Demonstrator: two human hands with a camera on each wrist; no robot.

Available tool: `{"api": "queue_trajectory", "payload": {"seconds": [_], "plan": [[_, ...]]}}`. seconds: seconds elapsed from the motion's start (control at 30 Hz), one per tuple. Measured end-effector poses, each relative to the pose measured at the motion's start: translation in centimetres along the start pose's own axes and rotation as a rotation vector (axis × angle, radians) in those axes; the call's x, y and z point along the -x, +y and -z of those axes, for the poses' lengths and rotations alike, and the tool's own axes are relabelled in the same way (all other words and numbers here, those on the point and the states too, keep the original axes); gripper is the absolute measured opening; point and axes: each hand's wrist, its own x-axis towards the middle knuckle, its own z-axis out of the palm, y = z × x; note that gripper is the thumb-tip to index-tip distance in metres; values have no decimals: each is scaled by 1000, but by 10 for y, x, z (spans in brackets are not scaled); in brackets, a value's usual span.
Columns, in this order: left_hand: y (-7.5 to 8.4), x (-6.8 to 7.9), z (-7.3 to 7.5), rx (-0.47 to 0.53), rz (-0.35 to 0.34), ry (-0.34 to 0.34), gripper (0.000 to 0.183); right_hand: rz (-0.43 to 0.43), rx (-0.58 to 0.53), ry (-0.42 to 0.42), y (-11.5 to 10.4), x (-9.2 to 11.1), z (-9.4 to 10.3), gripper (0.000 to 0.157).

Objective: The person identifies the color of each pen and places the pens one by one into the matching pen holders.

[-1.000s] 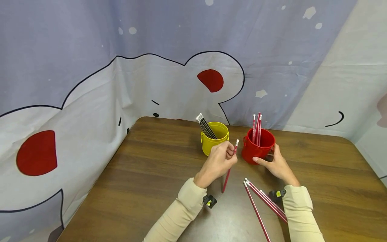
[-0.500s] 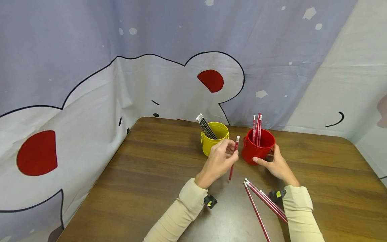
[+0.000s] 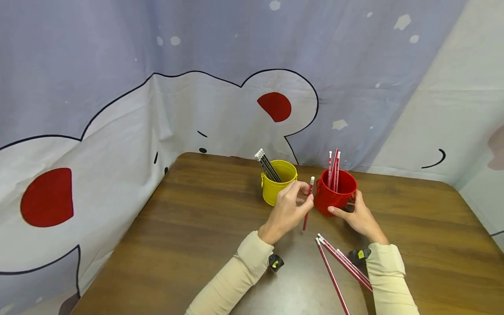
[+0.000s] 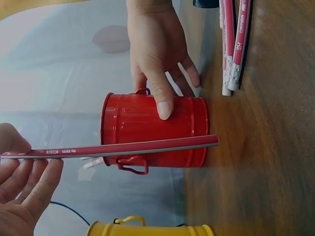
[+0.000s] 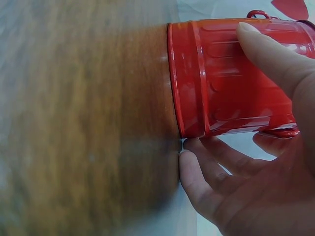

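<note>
My left hand pinches a red pencil near its white eraser end. The pencil stands nearly upright, eraser up, just left of the red bucket; in the left wrist view it crosses in front of the bucket's wall. Several red pencils stand inside that bucket, erasers up. Around the bucket's right side, my right hand holds it, thumb on the front wall and fingers by the far side and base. The bucket sits upright on the wooden table.
Left of the red bucket stands a yellow bucket with several black pencils leaning in it. Several loose red pencils lie on the table near my right forearm. A patterned curtain hangs behind the table.
The pencil in my left hand has risen and shifted right toward the red bucket, its lower end lifting off from nearer the table front. My right hand keeps its hold on the bucket.
</note>
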Motion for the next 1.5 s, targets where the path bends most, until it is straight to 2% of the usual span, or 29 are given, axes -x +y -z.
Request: {"api": "queue_trajectory", "payload": {"seconds": [0.13,0.3,0.5,0.73,1.0,1.07,1.33,1.5], "plan": [[2,-5,1,-10,-10,-5,11,4,3,-3,-1,0,1,90],[8,-20,4,27,5,-4,12,7,-2,-2,-3,-2,2,91],[19,-44,7,17,-34,-25,13,-17,-3,-8,-6,-2,3,91],[28,-75,13,25,-53,0,13,-42,1,-14,-9,-1,7,92],[41,-103,18,-1,-82,-18,13,-62,1,-23,-8,1,5,90],[44,-109,17,-4,-99,-19,12,-55,2,-25,-14,3,5,89],[49,-129,16,-41,-137,-25,13,-35,-22,-30,-42,14,5,82],[50,-138,16,-35,-138,-34,13,-32,-7,-31,-27,9,5,85]]}}
